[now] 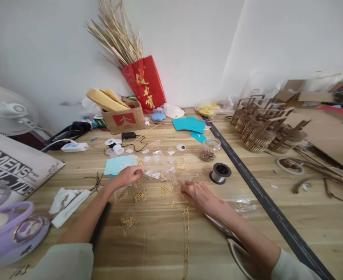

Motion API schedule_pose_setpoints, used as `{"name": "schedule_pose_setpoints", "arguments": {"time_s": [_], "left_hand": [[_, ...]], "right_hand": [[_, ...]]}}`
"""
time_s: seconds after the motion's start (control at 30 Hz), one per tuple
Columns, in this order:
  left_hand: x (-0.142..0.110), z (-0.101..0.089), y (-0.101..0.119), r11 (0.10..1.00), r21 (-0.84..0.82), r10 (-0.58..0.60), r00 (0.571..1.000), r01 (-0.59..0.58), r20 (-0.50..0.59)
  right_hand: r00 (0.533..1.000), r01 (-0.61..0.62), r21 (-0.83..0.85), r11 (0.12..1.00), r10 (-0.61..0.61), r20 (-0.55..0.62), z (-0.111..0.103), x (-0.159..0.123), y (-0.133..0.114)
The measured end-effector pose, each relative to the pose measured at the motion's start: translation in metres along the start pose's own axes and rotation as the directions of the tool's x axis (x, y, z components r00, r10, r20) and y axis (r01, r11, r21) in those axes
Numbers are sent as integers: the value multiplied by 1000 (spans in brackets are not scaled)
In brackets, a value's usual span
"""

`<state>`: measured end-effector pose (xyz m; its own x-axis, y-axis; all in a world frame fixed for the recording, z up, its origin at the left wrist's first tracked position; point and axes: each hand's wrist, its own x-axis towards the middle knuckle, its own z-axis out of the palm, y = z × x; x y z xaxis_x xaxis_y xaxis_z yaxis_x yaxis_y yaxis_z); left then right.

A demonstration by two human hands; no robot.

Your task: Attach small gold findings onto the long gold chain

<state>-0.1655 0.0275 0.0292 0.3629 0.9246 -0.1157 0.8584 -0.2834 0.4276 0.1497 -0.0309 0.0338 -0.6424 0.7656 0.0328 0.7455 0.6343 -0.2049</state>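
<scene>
My left hand (pixel 130 175) is closed with its fingers curled, beside light-blue sheets (pixel 121 163) and small gold pieces; what lies in its fingers is hidden. My right hand (pixel 199 194) reaches down with fingertips pressed together near clear little bags, and I cannot make out what they hold. Between the hands lie gold findings (pixel 165 190) and silvery bits in clear bags (pixel 153 174). Bags of gold beads (pixel 140 195) and gold rings (pixel 128 222) rest nearer me. A gold chain (pixel 186 241) runs toward the front edge. Scissors (pixel 226 232) lie partly under my right forearm.
A spool of clear line (pixel 219 173) and a dish of mixed beads (pixel 208 155) stand to the right. Woven baskets (pixel 265 126) crowd the back right. A cardboard box (pixel 124 118) and a red bag (pixel 145 83) stand behind. A purple device (pixel 16 233) sits at left.
</scene>
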Motion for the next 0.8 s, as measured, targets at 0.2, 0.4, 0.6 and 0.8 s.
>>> {"name": "schedule_pose_setpoints", "arguments": {"time_s": [0.2, 0.4, 0.6, 0.8], "left_hand": [[6, 9, 3, 981, 190, -44, 999, 42, 9], [4, 18, 3, 961, 273, -28, 999, 36, -33], [-1, 22, 7, 966, 259, 2, 997, 18, -76], [-6, 20, 10, 954, 298, 17, 992, 21, -122]], "right_hand": [[999, 15, -47, 999, -13, 45, 13, 1, 2], [998, 14, -53, 999, -11, 56, 17, 5, 3], [999, 41, -95, 995, -38, 40, 25, 3, 4], [997, 53, -151, 987, -44, 61, 26, 1, 3]]}}
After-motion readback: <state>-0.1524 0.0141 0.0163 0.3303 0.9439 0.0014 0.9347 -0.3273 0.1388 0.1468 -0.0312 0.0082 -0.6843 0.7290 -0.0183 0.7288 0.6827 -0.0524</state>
